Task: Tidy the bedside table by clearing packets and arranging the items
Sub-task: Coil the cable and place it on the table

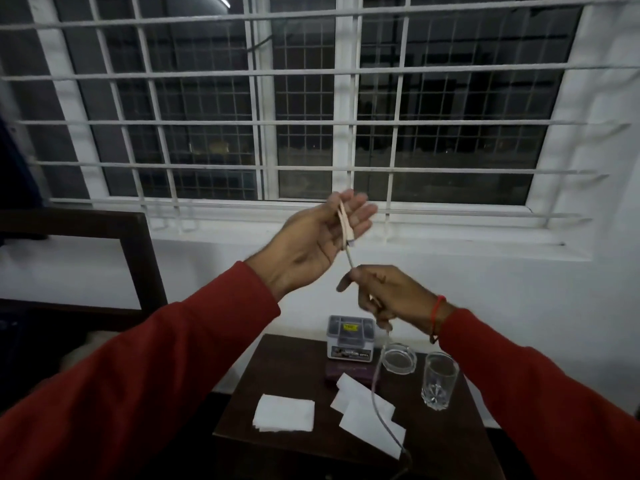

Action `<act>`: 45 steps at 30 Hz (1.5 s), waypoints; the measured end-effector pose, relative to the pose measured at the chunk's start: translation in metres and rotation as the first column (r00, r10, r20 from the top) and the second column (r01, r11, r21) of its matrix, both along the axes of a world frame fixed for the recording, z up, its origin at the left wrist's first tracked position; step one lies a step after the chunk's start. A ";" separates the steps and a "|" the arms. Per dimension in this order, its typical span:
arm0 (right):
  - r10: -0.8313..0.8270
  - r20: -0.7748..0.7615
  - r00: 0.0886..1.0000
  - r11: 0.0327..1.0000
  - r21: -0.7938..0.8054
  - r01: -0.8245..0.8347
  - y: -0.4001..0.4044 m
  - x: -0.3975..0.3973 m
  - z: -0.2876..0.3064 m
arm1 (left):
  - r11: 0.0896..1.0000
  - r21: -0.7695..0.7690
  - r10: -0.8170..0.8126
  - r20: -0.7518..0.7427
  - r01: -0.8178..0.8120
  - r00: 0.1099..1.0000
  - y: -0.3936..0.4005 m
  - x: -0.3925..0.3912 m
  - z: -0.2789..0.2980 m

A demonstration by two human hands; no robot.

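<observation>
Two hands in red sleeves are raised in front of a barred window (311,109), above a small dark bedside table (446,441). A thin pale cable (350,255) is stretched between them. The left hand (311,237) is held palm up with its fingers (360,216) spread apart and loosely curved; the plug end of the cable lies across the palm, looped over the base of the fingers rather than clamped. Just below and to the right, the right hand (388,292) is closed around the cable, the thumb and fingers pinched together on it. A red thread (437,317) is worn at the right wrist.

From the right hand the cable hangs down to the table, passes over the papers and runs off the front edge — where it ends cannot be told.

On the table, a small grey box (350,337) with a yellow label is set at the back edge, with a flat dark object just in front of it. A clear glass ashtray (398,357) is placed right of the box, and a clear drinking glass (439,381) stands upright near the right edge. A folded white tissue (284,412) lies near the front left corner; two or three white paper packets (367,410) lie overlapping at the middle, under the cable.

A dark wooden frame (138,258) is seen to the left — well apart from the table.
</observation>
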State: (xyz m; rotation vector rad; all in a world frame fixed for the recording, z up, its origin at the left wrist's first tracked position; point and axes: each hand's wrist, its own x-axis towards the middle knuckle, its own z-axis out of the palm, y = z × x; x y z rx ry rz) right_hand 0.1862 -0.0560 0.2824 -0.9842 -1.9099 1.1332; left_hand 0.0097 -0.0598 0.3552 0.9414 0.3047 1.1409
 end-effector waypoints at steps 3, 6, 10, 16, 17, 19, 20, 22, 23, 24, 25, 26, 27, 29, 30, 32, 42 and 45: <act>0.123 0.125 0.984 0.992 -0.010 -0.123 -0.018 -0.004 0.007 | 0.941 0.181 0.311 -0.123 -0.287 0.942 0.014 -0.005 -0.005; 0.040 0.236 0.971 0.984 0.160 -0.079 -0.025 0.005 0.030 | 0.809 0.553 0.518 -0.508 -0.200 0.688 0.012 -0.011 -0.025; -0.178 0.244 0.953 0.909 0.411 0.065 -0.017 0.027 0.061 | 0.934 0.315 0.152 -0.779 0.171 0.609 -0.009 0.002 -0.044; -0.188 -0.112 0.976 0.952 0.222 0.209 -0.007 0.043 0.036 | 0.984 0.058 -0.128 -0.420 0.168 0.898 -0.034 0.014 -0.029; -0.173 -0.112 0.979 0.961 0.198 0.193 -0.009 0.038 0.027 | 0.987 0.069 -0.108 -0.365 0.143 0.925 -0.035 0.015 -0.023; -0.121 -0.066 0.990 0.981 0.142 0.129 -0.016 0.022 0.011 | 0.997 0.046 -0.039 -0.280 0.054 0.959 -0.033 0.017 -0.014; -0.075 -0.030 0.997 0.991 0.111 0.078 -0.021 0.014 0.006 | 1.000 0.023 0.005 -0.239 0.000 0.971 -0.031 0.018 -0.012; 0.025 0.067 0.997 0.999 0.040 -0.028 -0.029 0.001 0.004 | 0.992 0.011 0.127 -0.172 -0.127 0.977 -0.023 0.019 -0.012; 0.070 0.127 0.989 0.997 0.007 -0.071 -0.033 -0.003 0.006 | 0.977 0.056 0.215 -0.175 -0.208 0.961 -0.019 0.019 -0.015; 0.096 0.191 0.977 0.995 -0.009 -0.096 -0.035 -0.006 0.009 | 0.948 0.137 0.312 -0.201 -0.289 0.929 -0.014 0.017 -0.018; 0.099 0.251 0.963 0.995 0.006 -0.103 -0.039 -0.008 0.013 | 0.901 0.248 0.415 -0.248 -0.357 0.875 -0.009 0.014 -0.022; 0.075 0.296 0.952 0.993 0.061 -0.098 -0.043 -0.010 0.019 | 0.837 0.375 0.517 -0.302 -0.399 0.801 -0.005 0.011 -0.027; 0.027 0.317 0.948 0.985 0.151 -0.079 -0.046 -0.010 0.027 | 0.771 0.495 0.600 -0.351 -0.402 0.719 -0.003 0.006 -0.031; -0.128 0.300 0.945 0.926 0.378 0.006 -0.049 -0.006 0.044 | 0.708 0.640 0.661 -0.450 -0.300 0.601 -0.003 -0.002 -0.040; -0.206 0.283 0.937 0.879 0.474 0.050 -0.048 -0.002 0.054 | 0.724 0.657 0.634 -0.514 -0.211 0.578 -0.006 -0.004 -0.045; -0.310 0.245 0.919 0.813 0.570 0.122 -0.047 0.009 0.070 | 0.788 0.615 0.530 -0.657 -0.026 0.536 -0.016 -0.003 -0.052; -0.163 -0.214 0.963 0.957 0.203 0.207 -0.014 0.052 0.063 | 0.974 0.143 -0.086 -0.491 0.178 0.867 -0.054 0.012 -0.028; -0.146 -0.353 0.924 0.987 0.014 0.161 -0.007 0.061 0.037 | 0.987 0.002 -0.138 -0.511 0.161 0.848 -0.056 0.014 -0.021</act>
